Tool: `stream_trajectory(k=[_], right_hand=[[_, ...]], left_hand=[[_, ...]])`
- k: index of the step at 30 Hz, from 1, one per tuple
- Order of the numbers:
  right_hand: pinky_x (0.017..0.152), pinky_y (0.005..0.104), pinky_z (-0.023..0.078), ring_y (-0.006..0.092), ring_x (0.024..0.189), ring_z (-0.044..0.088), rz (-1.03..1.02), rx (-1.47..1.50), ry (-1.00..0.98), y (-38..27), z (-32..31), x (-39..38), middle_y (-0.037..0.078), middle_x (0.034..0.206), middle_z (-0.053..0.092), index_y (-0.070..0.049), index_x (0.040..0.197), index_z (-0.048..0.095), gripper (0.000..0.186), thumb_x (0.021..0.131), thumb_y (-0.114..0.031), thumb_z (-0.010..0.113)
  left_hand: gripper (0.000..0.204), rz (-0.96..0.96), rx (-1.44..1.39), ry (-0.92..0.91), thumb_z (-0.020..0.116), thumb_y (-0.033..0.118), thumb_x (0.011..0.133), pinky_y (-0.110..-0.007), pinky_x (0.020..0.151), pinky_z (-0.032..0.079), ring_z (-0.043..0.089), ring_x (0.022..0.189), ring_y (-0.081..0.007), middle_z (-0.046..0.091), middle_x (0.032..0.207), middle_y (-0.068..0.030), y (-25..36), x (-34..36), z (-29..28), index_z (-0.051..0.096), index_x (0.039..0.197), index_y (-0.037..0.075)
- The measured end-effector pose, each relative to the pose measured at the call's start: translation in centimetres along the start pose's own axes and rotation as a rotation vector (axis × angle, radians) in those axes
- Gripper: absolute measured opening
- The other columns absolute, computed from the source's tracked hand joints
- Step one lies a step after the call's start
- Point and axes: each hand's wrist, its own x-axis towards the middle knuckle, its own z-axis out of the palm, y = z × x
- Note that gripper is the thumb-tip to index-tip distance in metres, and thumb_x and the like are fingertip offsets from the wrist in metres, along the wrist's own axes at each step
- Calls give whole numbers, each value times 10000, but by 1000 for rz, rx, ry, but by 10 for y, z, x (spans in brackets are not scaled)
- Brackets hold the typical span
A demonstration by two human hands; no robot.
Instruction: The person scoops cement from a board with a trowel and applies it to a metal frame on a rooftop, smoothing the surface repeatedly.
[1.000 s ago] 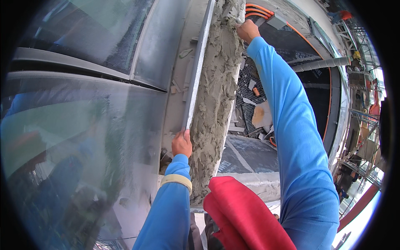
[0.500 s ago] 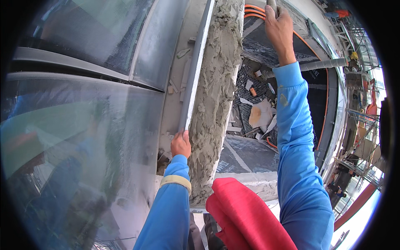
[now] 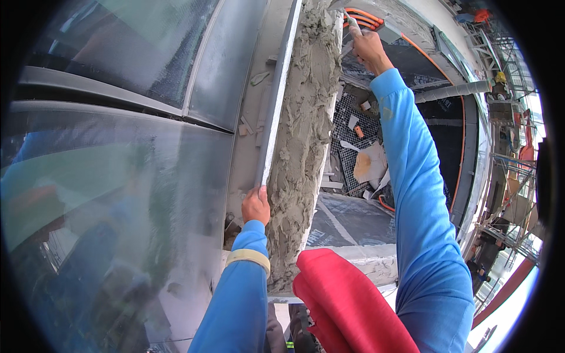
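Observation:
My left hand is closed around the near end of a long, straight metal bar. The bar runs away from me along the left edge of a narrow wall top, which carries rough, wet grey mortar. At the far end of that mortar, my right hand grips a trowel by its handle. Its blade is mostly out of sight near the top rim, close to the mortar's right edge.
Large glass panels stand to the left. Right of the wall is a recess with a black grid mat, rubble, orange conduits and a wrapped pipe. Scaffolding rises at far right. Red cloth hangs before me.
My right hand has moved left with the trowel, from over the recess to the mortar's far right edge. My left hand and the metal bar have stayed nearly still.

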Motion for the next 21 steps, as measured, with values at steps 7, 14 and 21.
stream_trajectory(k=[7, 14, 21], right_hand=[[468, 270, 388, 93, 616, 480, -3, 34, -152, -15, -38, -93, 28, 805, 551, 30, 1049, 621, 405, 1051, -356, 499], [484, 213, 448, 65, 653, 501, 371, 484, -308, 31, -65, -129, 30, 893, 581, -4, 1114, 567, 276, 1062, -269, 514], [520, 278, 466, 85, 623, 506, 384, 386, -274, 74, -60, -103, -7, 885, 568, -13, 1106, 616, 392, 1052, -388, 514]], left_hand=[[430, -6, -19, -17, 451, 346, 1053, -521, 850, 510, 638, 956, -461, 691, 1060, -237, -4, 2, 4, 701, 1101, 0], [430, 35, -17, 28, 458, 331, 1052, -526, 839, 504, 633, 944, -473, 685, 1050, -263, -2, 2, 3, 707, 1076, -20], [450, 62, -37, 46, 452, 322, 1056, -535, 799, 493, 623, 897, -496, 678, 964, -280, 6, 1, -1, 701, 986, -46]])
